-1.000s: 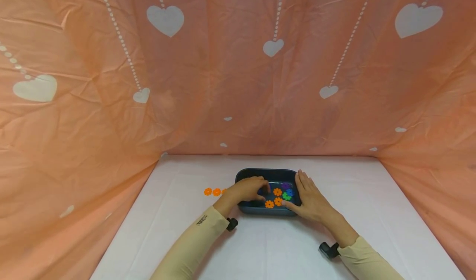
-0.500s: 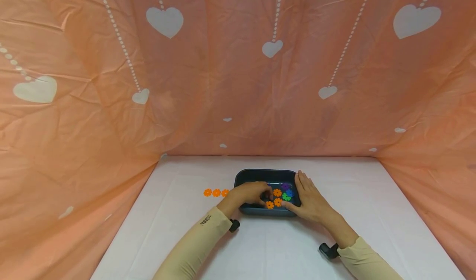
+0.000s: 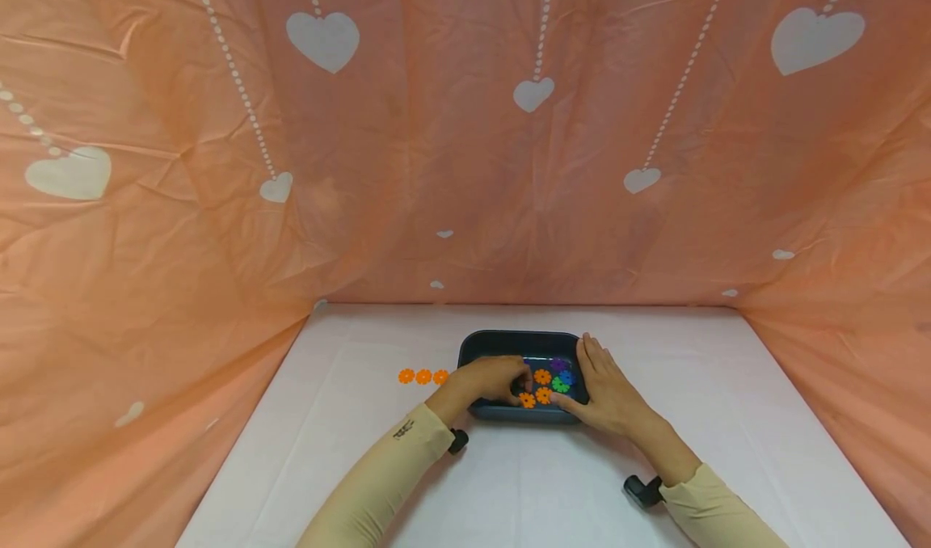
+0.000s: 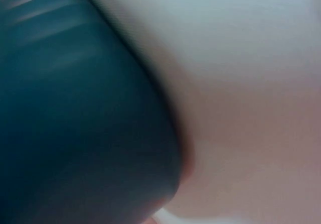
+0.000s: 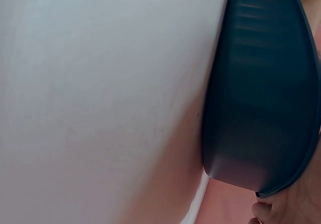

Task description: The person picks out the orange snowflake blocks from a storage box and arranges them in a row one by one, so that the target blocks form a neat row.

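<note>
A dark blue tray (image 3: 520,339) stands on the white table. Inside it lie orange flower-shaped plastic pieces (image 3: 543,395), a green one (image 3: 560,384), a blue one (image 3: 567,377) and purple ones (image 3: 558,364). My left hand (image 3: 489,377) reaches over the tray's left side, fingers bent down beside the orange pieces. Whether its fingertips pinch a piece is hidden. My right hand (image 3: 609,390) rests against the tray's right end, fingers straight along the rim and thumb over the front edge. Both wrist views mostly show the tray's outer wall (image 4: 85,108).
Three orange flower pieces (image 3: 423,377) lie in a row on the table (image 3: 524,483), left of the tray. A peach curtain (image 3: 465,168) with white hearts hangs behind and at both sides of the table.
My left hand has moved slightly right and toward me inside the tray, and its fingers have bent closer to the thumb. My right hand and the tray look unmoved.
</note>
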Motion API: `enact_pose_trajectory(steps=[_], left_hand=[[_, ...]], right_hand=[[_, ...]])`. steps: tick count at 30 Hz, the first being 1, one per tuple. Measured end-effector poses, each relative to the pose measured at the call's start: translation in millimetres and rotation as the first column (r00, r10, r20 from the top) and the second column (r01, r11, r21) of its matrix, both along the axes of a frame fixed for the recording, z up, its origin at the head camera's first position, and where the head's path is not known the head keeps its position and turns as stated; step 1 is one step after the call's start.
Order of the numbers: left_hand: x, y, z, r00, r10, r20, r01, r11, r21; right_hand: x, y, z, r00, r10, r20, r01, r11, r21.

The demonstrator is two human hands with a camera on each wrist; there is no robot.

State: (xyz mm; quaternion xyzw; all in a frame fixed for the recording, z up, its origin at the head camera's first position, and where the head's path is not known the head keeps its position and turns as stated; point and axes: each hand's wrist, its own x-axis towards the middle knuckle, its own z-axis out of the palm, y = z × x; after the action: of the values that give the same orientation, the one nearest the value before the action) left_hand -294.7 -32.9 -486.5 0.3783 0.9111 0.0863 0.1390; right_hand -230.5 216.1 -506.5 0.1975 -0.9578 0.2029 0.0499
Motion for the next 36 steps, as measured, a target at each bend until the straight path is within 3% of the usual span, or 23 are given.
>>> enact_pose_trajectory(steps=[8, 15, 23, 31, 36], left_hand=[[-1.3, -5.6, 0.4, 0.999, 0.034, 0.009, -0.034, 0.999, 0.021], [-2.6, -24.5, 12.8, 0.995, 0.097, 0.017, -0.098, 0.991, 0.09], [-1.7, -51.6, 28.9, 0.993, 0.108, 0.049, -0.115, 0.973, 0.201], [-0.9, -80.1, 34.6, 0.98, 0.14, 0.142, -0.181, 0.92, 0.347], [-1.3, -96.4, 40.5, 0.979, 0.145, 0.143, -0.193, 0.888, 0.418]], right_hand=[[0.3, -0.6, 0.4, 1.0, -0.009, 0.007, 0.009, 1.0, 0.007], [0.2, -1.7, 0.3, 0.999, -0.017, 0.039, 0.017, 1.0, 0.002], [-0.1, -1.6, 0.9, 0.999, -0.022, 0.048, 0.022, 1.0, -0.006], [1.8, -2.6, -0.2, 1.0, 0.002, 0.015, -0.002, 1.0, 0.0], [1.6, -2.5, 1.3, 1.0, -0.01, 0.029, 0.01, 1.0, 0.003]])
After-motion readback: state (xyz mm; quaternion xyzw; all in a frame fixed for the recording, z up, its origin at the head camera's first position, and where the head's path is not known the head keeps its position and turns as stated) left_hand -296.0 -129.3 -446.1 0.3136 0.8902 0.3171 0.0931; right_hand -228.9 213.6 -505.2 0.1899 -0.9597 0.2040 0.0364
